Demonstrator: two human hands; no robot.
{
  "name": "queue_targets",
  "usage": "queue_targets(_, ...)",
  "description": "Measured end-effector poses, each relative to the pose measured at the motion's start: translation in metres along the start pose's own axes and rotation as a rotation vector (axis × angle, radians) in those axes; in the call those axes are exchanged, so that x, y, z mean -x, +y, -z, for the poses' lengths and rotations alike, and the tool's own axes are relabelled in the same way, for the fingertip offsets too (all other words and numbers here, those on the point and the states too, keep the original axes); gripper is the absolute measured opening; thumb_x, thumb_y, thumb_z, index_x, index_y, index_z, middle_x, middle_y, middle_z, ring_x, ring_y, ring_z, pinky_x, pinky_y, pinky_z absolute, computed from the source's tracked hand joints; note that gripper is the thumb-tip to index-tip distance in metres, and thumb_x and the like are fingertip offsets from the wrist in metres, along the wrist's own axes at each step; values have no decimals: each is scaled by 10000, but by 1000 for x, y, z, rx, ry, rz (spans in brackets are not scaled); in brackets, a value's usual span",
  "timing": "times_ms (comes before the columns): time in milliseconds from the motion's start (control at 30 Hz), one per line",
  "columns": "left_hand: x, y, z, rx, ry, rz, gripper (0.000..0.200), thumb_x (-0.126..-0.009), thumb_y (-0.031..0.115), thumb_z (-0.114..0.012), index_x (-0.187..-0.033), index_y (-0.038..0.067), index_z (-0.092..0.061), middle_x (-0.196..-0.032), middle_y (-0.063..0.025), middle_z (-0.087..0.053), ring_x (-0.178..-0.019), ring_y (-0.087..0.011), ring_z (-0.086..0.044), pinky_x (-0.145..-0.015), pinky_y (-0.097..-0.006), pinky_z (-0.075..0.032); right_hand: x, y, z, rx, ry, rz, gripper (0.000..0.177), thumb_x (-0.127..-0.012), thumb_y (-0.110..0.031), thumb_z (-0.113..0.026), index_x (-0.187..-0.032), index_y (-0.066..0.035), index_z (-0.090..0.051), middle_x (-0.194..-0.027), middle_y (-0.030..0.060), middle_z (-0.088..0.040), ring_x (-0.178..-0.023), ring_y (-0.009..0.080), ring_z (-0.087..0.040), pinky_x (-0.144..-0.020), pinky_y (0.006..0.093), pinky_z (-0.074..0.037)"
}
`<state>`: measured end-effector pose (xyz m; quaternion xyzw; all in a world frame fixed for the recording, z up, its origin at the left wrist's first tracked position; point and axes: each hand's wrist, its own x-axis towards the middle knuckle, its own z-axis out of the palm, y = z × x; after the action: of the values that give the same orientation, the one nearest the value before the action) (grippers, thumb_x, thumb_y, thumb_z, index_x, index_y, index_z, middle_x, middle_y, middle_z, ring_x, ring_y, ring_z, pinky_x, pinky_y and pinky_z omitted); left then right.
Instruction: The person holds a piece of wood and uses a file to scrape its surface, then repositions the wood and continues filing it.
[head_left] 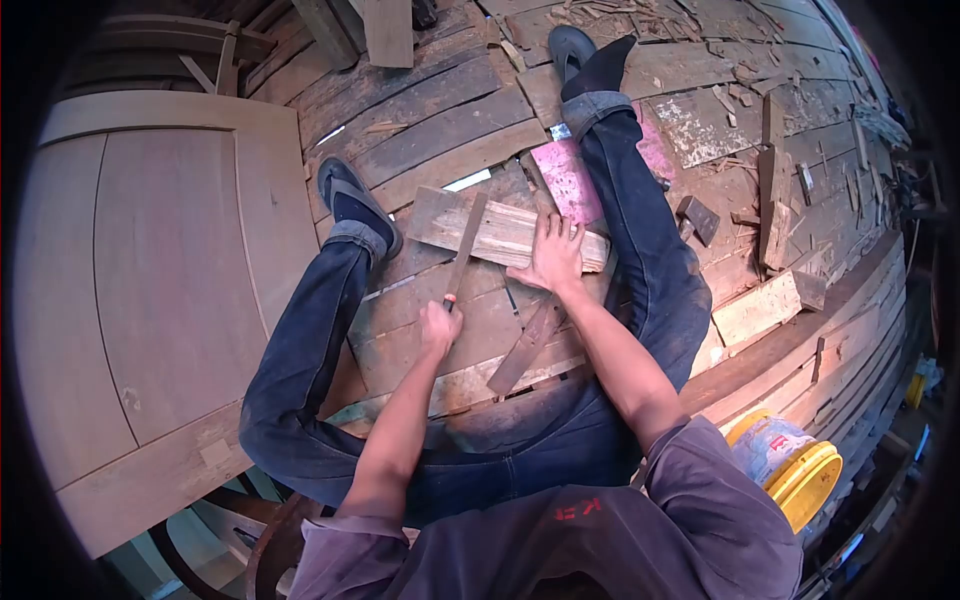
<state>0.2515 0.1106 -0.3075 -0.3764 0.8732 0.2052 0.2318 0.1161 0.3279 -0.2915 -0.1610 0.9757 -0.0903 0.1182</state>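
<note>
Between my legs a light wooden board point(510, 232) lies at a slant over the plank floor. My left hand point(440, 326) is closed round the handle of a long, flat, narrow tool point(468, 245), which looks like a file or rasp; its blade crosses the left part of the board. Fingers spread, my right hand point(555, 255) presses flat on the board near its right end. A thin dark wooden strip point(527, 347) lies on the floor below the board, close to my right forearm.
A panelled wooden door point(170, 270) fills the left side. A mallet-like block point(698, 220), wood pieces point(772, 210) and shavings lie to the right. A yellow-lidded bucket point(805, 485) stands at lower right. Pink sheets point(566, 180) lie near my right leg.
</note>
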Motion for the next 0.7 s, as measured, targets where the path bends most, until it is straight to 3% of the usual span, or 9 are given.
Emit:
queue_targets(100,-9,-12,-1,-9,58,47,387,-843,293,-650,-926,-82,-700,-983,-315,-688,-976,-448,-678,-888,-514,-547,0,-1,1,-14,14,-1,1251,-546,-702,-780,-1441,65,-360,-1372,219,-442,-1291,392,-407,-1097,642,-267)
queue_targets(233,-10,18,38,-51,-39,31,374,-820,282,-663,-957,-62,-715,-1009,-297,-696,-975,-429,-689,-868,-497,-561,1,-2,1,-4,-11,-2,1249,-550,-704,-776,-1441,65,-358,-1382,224,-437,-1311,398,-396,-1100,644,-262)
queue_targets(367,-14,33,14,-36,-22,14,383,-793,265,-673,-970,-72,-710,-1010,-305,-691,-988,-436,-683,-858,-491,-566,-3,-2,4,-8,-16,-13,1259,-552,-705,-773,-1448,68,-344,-1378,220,-441,-1323,397,-388,-1109,643,-248)
queue_targets(467,7,0,0,34,4,80,387,-793,267,-670,-969,-75,-705,-1003,-315,-687,-990,-447,-677,-857,-497,-563,3,-1,-3,-2,6,0,1257,-549,-700,-777,-1445,71,-347,-1361,211,-451,-1296,387,-408,-1101,644,-256)
queue_targets(700,8,1,14,8,-13,98,393,-815,272,-644,-967,-87,-698,-1004,-322,-683,-986,-450,-676,-850,-496,-564,-3,0,4,-11,-7,-5,1274,-542,-699,-783,-1453,71,-333,-1379,219,-441,-1299,394,-398,-1097,634,-262)
